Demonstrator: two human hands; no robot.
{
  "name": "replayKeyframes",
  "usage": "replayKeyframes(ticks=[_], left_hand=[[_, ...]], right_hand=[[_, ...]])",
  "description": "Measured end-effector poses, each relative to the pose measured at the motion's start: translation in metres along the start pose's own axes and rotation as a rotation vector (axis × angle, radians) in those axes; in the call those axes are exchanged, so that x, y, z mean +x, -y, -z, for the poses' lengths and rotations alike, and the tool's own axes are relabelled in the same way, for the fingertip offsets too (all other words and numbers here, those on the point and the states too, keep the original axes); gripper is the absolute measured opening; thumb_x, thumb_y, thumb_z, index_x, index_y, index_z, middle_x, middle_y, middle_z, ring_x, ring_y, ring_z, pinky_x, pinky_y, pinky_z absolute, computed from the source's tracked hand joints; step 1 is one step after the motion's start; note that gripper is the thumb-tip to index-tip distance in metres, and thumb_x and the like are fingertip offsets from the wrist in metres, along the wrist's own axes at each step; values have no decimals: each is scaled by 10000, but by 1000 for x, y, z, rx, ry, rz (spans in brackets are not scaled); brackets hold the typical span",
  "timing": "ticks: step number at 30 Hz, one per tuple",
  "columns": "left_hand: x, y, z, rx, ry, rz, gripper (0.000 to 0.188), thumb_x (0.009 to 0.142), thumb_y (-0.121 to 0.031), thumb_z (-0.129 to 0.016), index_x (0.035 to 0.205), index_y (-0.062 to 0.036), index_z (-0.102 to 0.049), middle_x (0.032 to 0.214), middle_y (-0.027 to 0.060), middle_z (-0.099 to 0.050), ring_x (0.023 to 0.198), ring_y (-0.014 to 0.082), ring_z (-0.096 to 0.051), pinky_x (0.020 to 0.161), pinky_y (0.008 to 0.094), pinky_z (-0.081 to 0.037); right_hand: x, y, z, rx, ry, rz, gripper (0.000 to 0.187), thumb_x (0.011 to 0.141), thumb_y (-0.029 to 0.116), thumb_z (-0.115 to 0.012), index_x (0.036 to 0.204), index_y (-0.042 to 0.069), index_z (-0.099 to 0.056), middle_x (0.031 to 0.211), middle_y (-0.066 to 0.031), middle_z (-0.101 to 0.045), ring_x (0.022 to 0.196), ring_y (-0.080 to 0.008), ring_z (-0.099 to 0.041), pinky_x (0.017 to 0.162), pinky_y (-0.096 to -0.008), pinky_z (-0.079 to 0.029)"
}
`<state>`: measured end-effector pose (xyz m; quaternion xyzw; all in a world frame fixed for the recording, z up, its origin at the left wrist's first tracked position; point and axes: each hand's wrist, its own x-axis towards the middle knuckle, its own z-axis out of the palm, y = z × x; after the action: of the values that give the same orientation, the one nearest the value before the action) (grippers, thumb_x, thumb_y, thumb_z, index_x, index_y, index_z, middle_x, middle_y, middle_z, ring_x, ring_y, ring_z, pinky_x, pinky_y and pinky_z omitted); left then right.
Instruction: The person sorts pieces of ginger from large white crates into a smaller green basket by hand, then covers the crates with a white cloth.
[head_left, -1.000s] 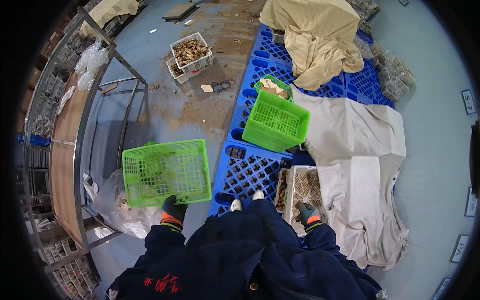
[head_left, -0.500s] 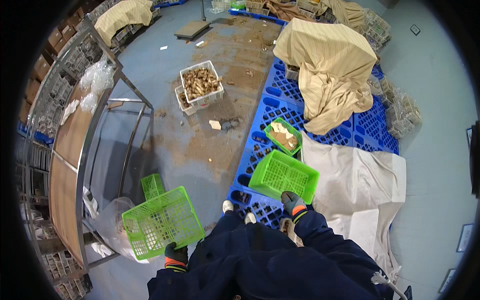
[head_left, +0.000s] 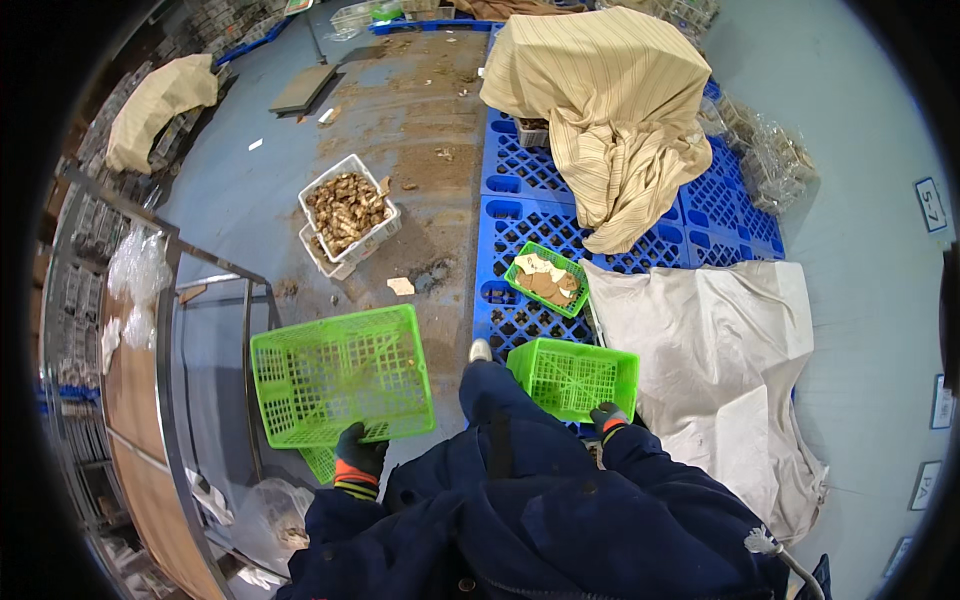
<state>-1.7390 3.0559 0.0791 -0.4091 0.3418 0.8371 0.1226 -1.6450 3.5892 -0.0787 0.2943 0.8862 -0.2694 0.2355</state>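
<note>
Head view: my gloved left hand (head_left: 363, 452) is closed around the near rim of a large green basket (head_left: 340, 375), close to its right corner. That basket is left of the blue pallet (head_left: 530, 198), above the floor, and I can see down into its mesh inside. I cannot tell whether its base touches anything. Part of another green basket (head_left: 318, 463) shows from under its near edge, also left of the pallet.

My gloved right hand (head_left: 608, 412) grips the near rim of a smaller green basket (head_left: 572, 383), by its right corner. This one is at the near end of the pallet; my arm and body hide what lies just below it. Farther up on the pallet, just beyond that basket, sits a low green tray (head_left: 548, 283) with flat brown and white pieces in it.

A pale sheet (head_left: 700, 335) covers the pallet's near right part, and a striped cloth (head_left: 600, 90) drapes over a pile at its far part. Left of the pallet, on the dirty floor, a white crate (head_left: 347, 212) full of brown lumps stands on a second white crate (head_left: 322, 255). Farther left of the pallet is a metal frame (head_left: 250, 370) beside a brown board (head_left: 135, 390).
</note>
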Motion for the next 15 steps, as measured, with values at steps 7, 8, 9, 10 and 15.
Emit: replayKeyframes(ticks=[7,8,9,10,15], left_hand=[[90,-34,-150,172,45,68,192,850,-225,-488,944,-64,-533,910,116,-588,775,274,-563,571,359,-433],[121,-39,-150,214,187,69,205,847,-224,-486,963,-62,-536,938,116,-591,810,285,-571,597,372,-449],[129,-60,-154,264,150,53,205,847,-224,-486,963,-62,-536,938,116,-591,810,285,-571,597,372,-449],[147,-63,-178,265,97,88,207,845,-224,-488,967,-65,-540,951,111,-592,827,289,-574,615,379,-458],[211,-80,-288,398,4,160,180,845,-247,-498,907,-91,-563,902,98,-612,824,291,-583,646,395,-479]], right_hand=[[104,-29,1,-257,291,-57,518,750,362,-595,1161,47,-584,1108,-194,-617,1044,-351,-574,891,-399,-448],[109,-20,7,-151,194,-77,521,745,363,-608,1162,53,-582,1090,-184,-627,1029,-348,-582,872,-406,-457],[105,32,1,191,176,-211,530,749,367,-621,1167,45,-576,1068,-183,-635,1004,-338,-594,861,-405,-463],[112,52,16,219,63,-155,438,763,351,-598,1066,34,-609,998,-193,-637,947,-338,-603,814,-397,-472],[115,132,116,479,-197,-137,416,791,294,-623,1093,10,-602,945,-157,-655,852,-246,-623,751,-338,-487]])
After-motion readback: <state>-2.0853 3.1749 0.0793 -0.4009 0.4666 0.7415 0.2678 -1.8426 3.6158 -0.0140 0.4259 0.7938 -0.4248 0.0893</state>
